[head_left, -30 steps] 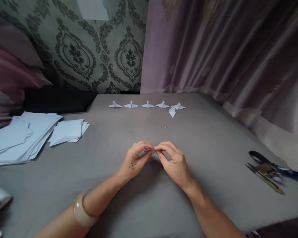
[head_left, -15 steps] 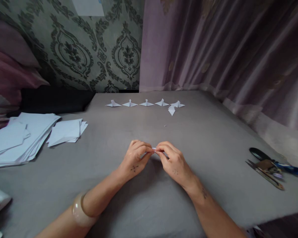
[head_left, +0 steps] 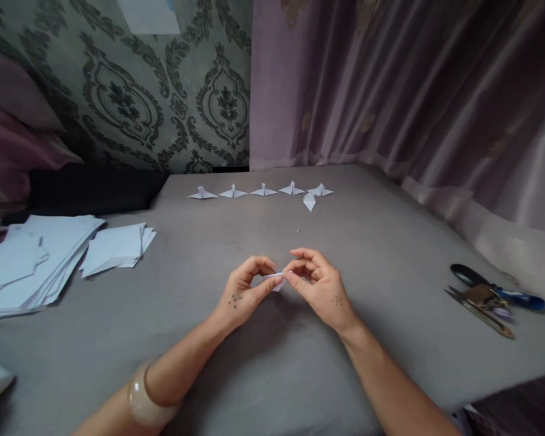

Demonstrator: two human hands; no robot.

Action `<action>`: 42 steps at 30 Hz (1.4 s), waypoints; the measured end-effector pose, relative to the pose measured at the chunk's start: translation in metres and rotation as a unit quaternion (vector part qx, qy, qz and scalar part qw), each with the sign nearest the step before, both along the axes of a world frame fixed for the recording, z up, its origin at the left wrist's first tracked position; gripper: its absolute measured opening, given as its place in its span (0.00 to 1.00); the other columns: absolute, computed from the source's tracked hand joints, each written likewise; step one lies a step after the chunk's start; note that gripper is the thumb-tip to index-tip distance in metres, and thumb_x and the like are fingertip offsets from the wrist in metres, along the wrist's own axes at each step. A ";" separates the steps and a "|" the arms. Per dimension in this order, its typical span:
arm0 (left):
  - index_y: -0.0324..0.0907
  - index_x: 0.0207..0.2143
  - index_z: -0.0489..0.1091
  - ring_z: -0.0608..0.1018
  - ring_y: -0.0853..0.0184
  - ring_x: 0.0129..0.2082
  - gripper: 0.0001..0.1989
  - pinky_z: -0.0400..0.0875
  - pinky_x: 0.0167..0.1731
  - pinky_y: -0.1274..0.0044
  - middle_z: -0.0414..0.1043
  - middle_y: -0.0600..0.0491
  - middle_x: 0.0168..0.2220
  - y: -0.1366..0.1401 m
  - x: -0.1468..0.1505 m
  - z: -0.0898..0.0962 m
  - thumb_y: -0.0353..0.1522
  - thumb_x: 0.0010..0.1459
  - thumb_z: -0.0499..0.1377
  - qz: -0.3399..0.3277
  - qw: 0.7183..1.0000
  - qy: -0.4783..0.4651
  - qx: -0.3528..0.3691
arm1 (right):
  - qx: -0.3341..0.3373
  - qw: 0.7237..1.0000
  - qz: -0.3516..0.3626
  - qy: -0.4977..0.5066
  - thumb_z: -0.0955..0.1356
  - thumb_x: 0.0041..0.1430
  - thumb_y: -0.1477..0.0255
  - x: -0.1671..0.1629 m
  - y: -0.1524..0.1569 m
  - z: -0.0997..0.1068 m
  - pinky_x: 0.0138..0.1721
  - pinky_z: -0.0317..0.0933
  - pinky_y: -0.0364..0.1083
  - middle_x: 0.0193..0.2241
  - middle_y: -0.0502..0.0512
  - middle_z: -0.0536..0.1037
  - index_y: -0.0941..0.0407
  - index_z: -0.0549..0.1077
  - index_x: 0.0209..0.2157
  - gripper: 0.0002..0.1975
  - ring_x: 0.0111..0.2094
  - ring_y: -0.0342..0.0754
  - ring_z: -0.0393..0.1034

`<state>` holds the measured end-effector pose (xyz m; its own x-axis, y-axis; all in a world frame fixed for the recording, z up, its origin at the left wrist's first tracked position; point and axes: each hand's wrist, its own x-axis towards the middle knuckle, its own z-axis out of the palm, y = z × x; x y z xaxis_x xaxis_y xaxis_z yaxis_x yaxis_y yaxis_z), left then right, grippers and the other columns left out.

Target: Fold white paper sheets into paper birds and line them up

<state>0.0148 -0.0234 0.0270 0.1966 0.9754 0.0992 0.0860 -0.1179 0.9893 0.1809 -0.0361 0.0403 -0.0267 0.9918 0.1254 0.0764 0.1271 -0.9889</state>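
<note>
Left hand (head_left: 243, 292) and right hand (head_left: 322, 290) meet over the desk (head_left: 263, 375), both pinching one small folded paper (head_left: 278, 288). Right thumb and forefinger grip its near-right end, other fingers loosely curled; left thumb on its near side, fingers arched behind. Landmark: row of five paper figures (head_left: 263, 191), wings spread. Held paper lies on the wearer's side of the row, slightly right of its middle. Kite-shaped paper (head_left: 309, 203) just before the row's right end; contact unclear. Tiny scrap (head_left: 298, 230) between row and hands. Left of the row: small paper stack (head_left: 115, 248), larger sheets (head_left: 63, 242) beyond. Well right of and nearer than the row: pointed snips (head_left: 481, 313), blue-handled tool (head_left: 520, 298).
</note>
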 end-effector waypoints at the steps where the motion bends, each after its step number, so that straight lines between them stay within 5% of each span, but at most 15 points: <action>1: 0.40 0.34 0.72 0.73 0.70 0.30 0.10 0.66 0.34 0.78 0.73 0.54 0.28 0.000 0.001 0.000 0.36 0.51 0.64 -0.005 1.000 0.003 -0.028 | -0.005 1.000 -0.007 0.004 0.71 0.52 0.70 -0.001 0.001 -0.001 0.41 0.67 0.46 0.29 0.50 0.78 0.55 0.67 0.44 0.17 0.33 0.44 0.73; 4: 0.38 0.26 0.74 0.72 0.71 0.27 0.11 0.65 0.29 0.79 0.73 0.54 0.25 0.002 0.002 -0.002 0.38 0.48 0.65 -0.028 0.991 -0.019 -0.131 | -0.024 0.999 -0.026 0.023 0.71 0.51 0.68 -0.003 0.004 -0.004 0.42 0.66 0.47 0.30 0.51 0.79 0.56 0.69 0.43 0.17 0.33 0.45 0.74; 8: 0.37 0.25 0.75 0.70 0.73 0.23 0.12 0.62 0.24 0.80 0.73 0.52 0.24 0.007 0.001 -0.006 0.37 0.43 0.69 0.027 0.964 -0.116 -0.239 | -0.106 0.990 0.004 0.096 0.69 0.54 0.61 -0.008 0.006 -0.007 0.41 0.68 0.48 0.36 0.58 0.79 0.57 0.72 0.41 0.17 0.35 0.47 0.75; 14: 0.36 0.26 0.76 0.70 0.73 0.23 0.12 0.64 0.24 0.80 0.73 0.50 0.23 0.011 0.001 -0.011 0.36 0.41 0.70 0.049 0.942 -0.188 -0.273 | -0.129 0.991 0.023 0.027 0.70 0.52 0.62 -0.015 0.005 -0.019 0.32 0.66 0.43 0.24 0.52 0.77 0.58 0.76 0.32 0.13 0.26 0.43 0.70; 21: 0.37 0.32 0.76 0.71 0.71 0.24 0.12 0.66 0.27 0.79 0.75 0.50 0.28 0.014 -0.007 -0.012 0.36 0.48 0.65 -0.010 0.979 -0.072 -0.192 | -0.112 0.993 0.009 -0.032 0.68 0.54 0.64 -0.010 0.012 -0.029 0.28 0.64 0.42 0.23 0.51 0.75 0.59 0.76 0.32 0.12 0.25 0.43 0.69; 24: 0.39 0.31 0.74 0.73 0.69 0.29 0.07 0.68 0.31 0.77 0.74 0.50 0.30 0.017 -0.013 -0.010 0.35 0.53 0.61 -0.002 0.999 0.049 -0.016 | 0.016 0.995 0.007 -0.094 0.66 0.57 0.69 -0.007 0.016 -0.030 0.36 0.66 0.45 0.30 0.53 0.78 0.56 0.76 0.34 0.08 0.32 0.45 0.72; 27: 0.42 0.34 0.73 0.72 0.67 0.36 0.08 0.67 0.38 0.74 0.72 0.49 0.35 0.021 -0.019 -0.012 0.32 0.60 0.54 0.026 0.951 0.202 0.232 | 0.173 0.962 0.002 -0.210 0.62 0.60 0.76 -0.005 0.019 -0.029 0.43 0.65 0.47 0.36 0.54 0.77 0.53 0.76 0.36 0.11 0.39 0.47 0.71; 30: 0.43 0.38 0.72 0.71 0.65 0.36 0.11 0.65 0.38 0.73 0.72 0.47 0.37 0.025 -0.025 -0.019 0.29 0.62 0.50 0.004 0.881 0.336 0.333 | 0.240 0.907 0.010 -0.345 0.60 0.60 0.80 -0.005 0.020 -0.030 0.44 0.64 0.48 0.37 0.55 0.76 0.52 0.76 0.38 0.16 0.39 0.48 0.70; 34: 0.41 0.38 0.73 0.71 0.64 0.35 0.12 0.65 0.37 0.72 0.71 0.47 0.36 0.026 -0.027 -0.027 0.24 0.57 0.51 -0.070 0.855 0.411 0.307 | 0.225 0.864 0.055 -0.448 0.60 0.59 0.82 -0.005 0.016 -0.031 0.42 0.63 0.49 0.36 0.56 0.75 0.52 0.75 0.38 0.15 0.38 0.49 0.69; 42: 0.40 0.37 0.73 0.71 0.62 0.38 0.12 0.67 0.41 0.70 0.68 0.48 0.37 0.025 -0.029 -0.017 0.27 0.48 0.57 -0.076 0.936 0.312 0.140 | 0.141 0.892 0.056 -0.426 0.66 0.55 0.77 -0.005 0.013 -0.030 0.44 0.64 0.51 0.39 0.56 0.73 0.54 0.73 0.43 0.14 0.41 0.51 0.67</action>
